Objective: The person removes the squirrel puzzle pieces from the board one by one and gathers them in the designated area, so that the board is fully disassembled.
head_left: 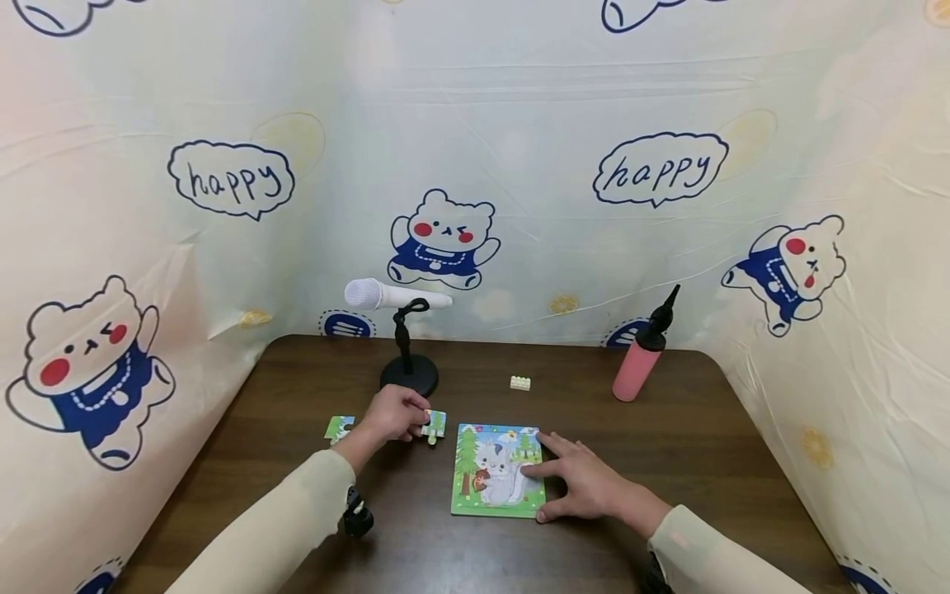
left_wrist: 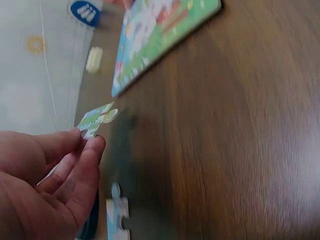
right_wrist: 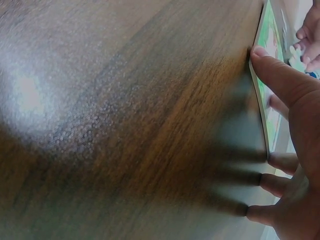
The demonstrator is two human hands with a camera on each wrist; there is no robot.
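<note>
My left hand (head_left: 397,412) pinches a jigsaw puzzle piece (head_left: 435,424) between thumb and fingers, above the table to the left of the puzzle board. In the left wrist view this puzzle piece (left_wrist: 97,119) shows green and blue print, its knob pointing away from the hand. Spread over the right edge of the square puzzle board (head_left: 493,510), my right hand (head_left: 586,483) touches its picture of a grey-white cat-like animal with one finger, the thumb at the near corner. Another puzzle piece (head_left: 339,426) lies left of my left hand, partly hidden by the wrist.
Behind my left hand stands a white microphone (head_left: 401,297) on a black stand (head_left: 410,375). A small cream toy brick (head_left: 520,384) lies beyond the board. At the back right is a pink bottle-shaped pump (head_left: 637,371) with a black nozzle. A printed curtain (head_left: 534,99) surrounds the brown table (head_left: 712,462).
</note>
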